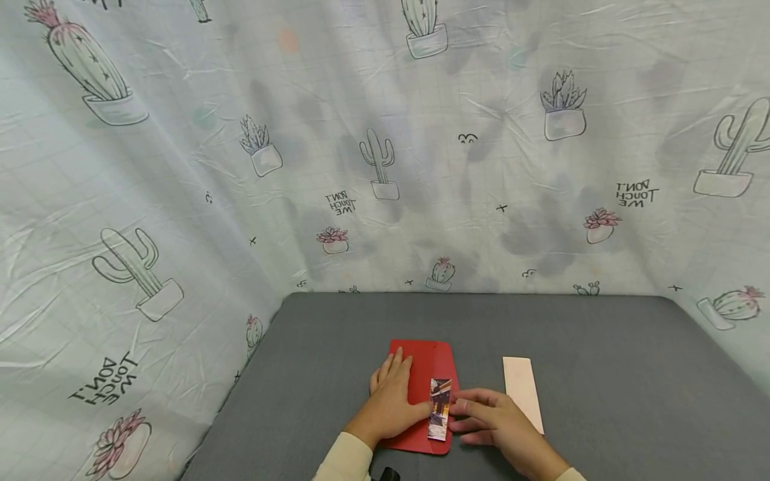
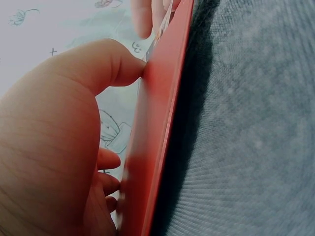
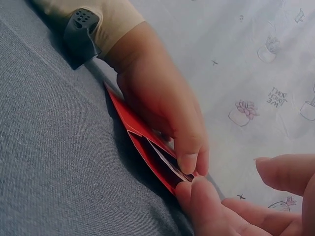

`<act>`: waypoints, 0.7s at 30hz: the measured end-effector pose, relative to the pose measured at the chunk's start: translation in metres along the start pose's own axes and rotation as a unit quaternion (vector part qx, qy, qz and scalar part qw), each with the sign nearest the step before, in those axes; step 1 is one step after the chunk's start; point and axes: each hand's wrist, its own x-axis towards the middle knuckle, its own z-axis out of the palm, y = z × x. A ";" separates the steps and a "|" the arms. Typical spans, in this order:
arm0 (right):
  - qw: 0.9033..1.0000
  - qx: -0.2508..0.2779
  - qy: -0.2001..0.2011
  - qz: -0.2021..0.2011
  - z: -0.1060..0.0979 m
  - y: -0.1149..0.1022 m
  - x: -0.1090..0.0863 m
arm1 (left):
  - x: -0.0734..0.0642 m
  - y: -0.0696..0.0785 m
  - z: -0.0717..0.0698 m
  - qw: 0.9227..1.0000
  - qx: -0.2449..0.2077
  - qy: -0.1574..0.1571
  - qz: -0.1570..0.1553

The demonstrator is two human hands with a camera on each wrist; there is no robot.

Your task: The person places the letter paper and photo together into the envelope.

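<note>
A red paper envelope [image 1: 421, 364] lies on the table, its flap side facing right. My left hand [image 1: 388, 399] rests on it with fingers spread, and the thumb presses at the left edge of a narrow printed card [image 1: 440, 394]. That card lies along the envelope's flap side. In the right wrist view, the red envelope [image 3: 147, 152] gapes at its edge, with the card's pale edge by the gap. My right hand [image 1: 499, 424] touches the right edge of card and flap with its fingertips. Its thumb [image 3: 285, 172] stands apart from the fingers.
A pale blank strip [image 1: 522, 384] lies on the grey table [image 1: 337, 321], just beyond the right hand. Behind and beside the table hangs a white curtain [image 1: 445, 200] printed with cacti. A small black object [image 1: 390, 473] shows at the bottom edge near the left sleeve.
</note>
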 end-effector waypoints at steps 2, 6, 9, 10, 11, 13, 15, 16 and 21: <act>1.000 0.006 -0.005 0.001 0.001 0.000 0.000 | 0.000 0.000 0.000 1.000 -0.001 0.001 0.000; 1.000 0.016 -0.015 0.002 0.003 0.001 0.001 | 0.000 0.001 0.000 1.000 -0.004 0.002 0.000; 1.000 0.024 -0.020 0.001 0.004 0.003 0.002 | -0.001 0.001 -0.001 1.000 -0.003 0.003 -0.002; 0.999 0.028 -0.023 0.001 0.005 0.003 0.002 | -0.001 0.001 -0.001 1.000 -0.003 0.003 -0.004; 0.999 0.031 -0.024 0.002 0.005 0.004 0.002 | -0.001 0.002 -0.001 1.000 -0.003 0.003 -0.004; 0.999 0.038 -0.026 0.002 0.005 0.005 0.002 | -0.001 0.002 -0.002 1.000 -0.003 0.003 -0.005; 0.999 0.043 -0.027 0.003 0.005 0.005 0.002 | -0.001 0.003 -0.002 1.000 -0.004 0.001 -0.007; 0.999 0.046 -0.028 0.003 0.005 0.006 0.002 | -0.001 0.003 -0.002 1.000 -0.005 0.000 -0.007; 0.997 0.056 -0.050 0.005 0.007 0.005 0.002 | 0.000 0.002 -0.003 1.000 -0.008 -0.004 -0.007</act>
